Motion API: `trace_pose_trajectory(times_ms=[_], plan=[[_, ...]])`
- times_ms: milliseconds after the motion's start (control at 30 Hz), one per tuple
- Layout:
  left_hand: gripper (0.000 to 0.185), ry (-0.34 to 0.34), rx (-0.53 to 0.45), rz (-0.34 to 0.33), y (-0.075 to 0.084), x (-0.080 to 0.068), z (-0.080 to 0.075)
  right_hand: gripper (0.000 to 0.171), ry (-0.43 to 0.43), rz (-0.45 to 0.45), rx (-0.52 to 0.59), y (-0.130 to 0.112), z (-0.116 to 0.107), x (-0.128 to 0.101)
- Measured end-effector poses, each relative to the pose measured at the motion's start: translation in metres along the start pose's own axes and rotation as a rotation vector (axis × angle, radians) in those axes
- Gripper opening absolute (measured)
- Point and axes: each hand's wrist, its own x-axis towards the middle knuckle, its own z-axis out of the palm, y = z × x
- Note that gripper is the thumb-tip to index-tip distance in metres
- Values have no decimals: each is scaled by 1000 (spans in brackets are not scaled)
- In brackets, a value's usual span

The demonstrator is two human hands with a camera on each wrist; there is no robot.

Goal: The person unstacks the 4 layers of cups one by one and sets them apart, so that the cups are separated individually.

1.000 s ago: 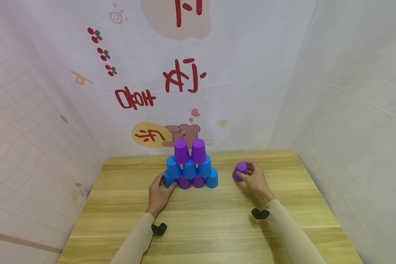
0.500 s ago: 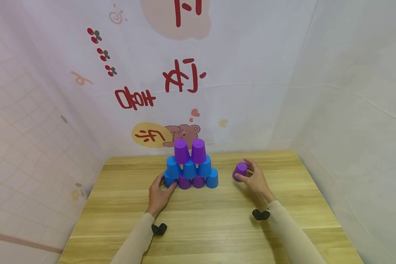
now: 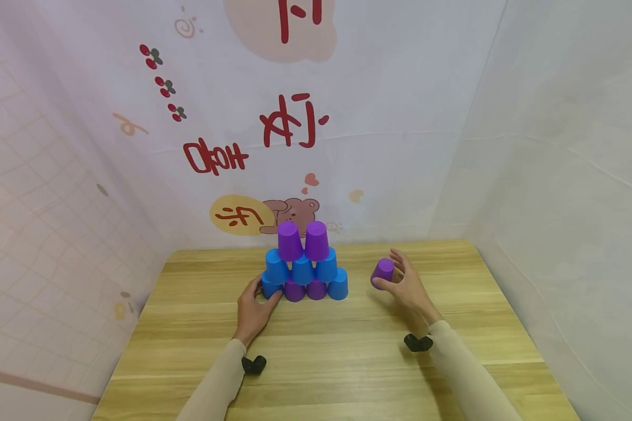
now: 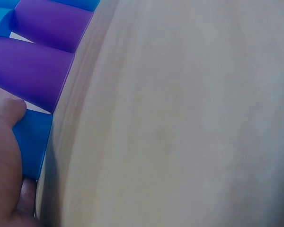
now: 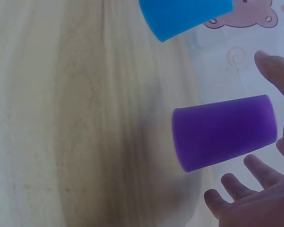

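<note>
Fingers (image 5: 236, 182) off purple cup (image 5: 226, 131) (wrist view).

A light wooden tabletop (image 3: 326, 356) with long grain lines fills the lower part of the head view. Behind it hangs a white fabric backdrop (image 3: 400, 117) with red characters, a brown cartoon bear (image 3: 295, 209), small hearts and cherries. On the left is a pale sheet with a pink grid pattern (image 3: 37, 234).

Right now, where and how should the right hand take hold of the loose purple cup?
Grip the loose purple cup around its side wall, probably from the right, where the right hand already opens around it. It sits upside down, apart from the stack, narrow base up, so thumb and fingers can close across it.
</note>
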Motion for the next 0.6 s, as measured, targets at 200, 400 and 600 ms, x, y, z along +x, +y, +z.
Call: trace_pose_trajectory(times_ms=[200,400,600], plan=[[69,15,12,11,1,-1,1,108,14,-44,-43,-13,-7,-2],[69,25,8,33,1,-1,1,106,51,-117,-110,-36,-13,4],[69,19,9,26,1,-2,0,102,47,-181,-116,-68,-10,8]])
